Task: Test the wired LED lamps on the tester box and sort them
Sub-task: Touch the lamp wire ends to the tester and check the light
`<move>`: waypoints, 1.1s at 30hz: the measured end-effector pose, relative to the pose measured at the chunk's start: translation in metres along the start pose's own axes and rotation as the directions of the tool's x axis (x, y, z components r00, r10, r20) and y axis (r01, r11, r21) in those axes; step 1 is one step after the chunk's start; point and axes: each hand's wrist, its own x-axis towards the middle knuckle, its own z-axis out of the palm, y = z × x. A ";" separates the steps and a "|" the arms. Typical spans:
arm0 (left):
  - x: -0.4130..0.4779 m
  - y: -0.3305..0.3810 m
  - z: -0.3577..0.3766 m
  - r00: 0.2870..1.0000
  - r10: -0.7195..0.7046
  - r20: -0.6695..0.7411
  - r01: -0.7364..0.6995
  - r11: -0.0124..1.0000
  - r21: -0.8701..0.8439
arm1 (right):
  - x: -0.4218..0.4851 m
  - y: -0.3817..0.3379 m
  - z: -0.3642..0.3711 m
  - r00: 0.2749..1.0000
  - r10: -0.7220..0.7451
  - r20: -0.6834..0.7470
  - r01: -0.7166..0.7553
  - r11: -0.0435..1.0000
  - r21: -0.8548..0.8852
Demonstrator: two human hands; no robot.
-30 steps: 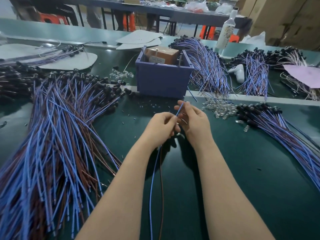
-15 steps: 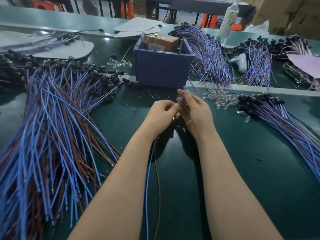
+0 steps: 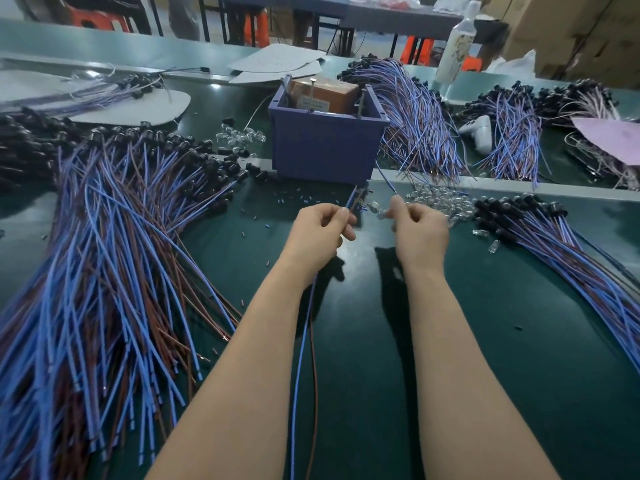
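The left hand was closed in a pinch on a blue-and-brown wire pair, whose long axis ran from 6 o'clock, past the forearm, up to the fingertips. The stripped ends projected beyond the pinch toward 12 o'clock, at the front wall of the tester box. The left hand was judged the nearer to the box. The right hand sat at 3 o'clock from the left, apart from it, fingers curled on a small clear part; whether this was a bare LED could not be told. The box contacts were only partly visible, and the wire tips were blurred.
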 end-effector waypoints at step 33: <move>0.003 0.011 0.003 0.959 0.067 -0.275 -0.094 0.992 -0.088 | 0.014 -0.037 -0.003 0.948 -0.164 -0.272 0.153 0.986 -0.062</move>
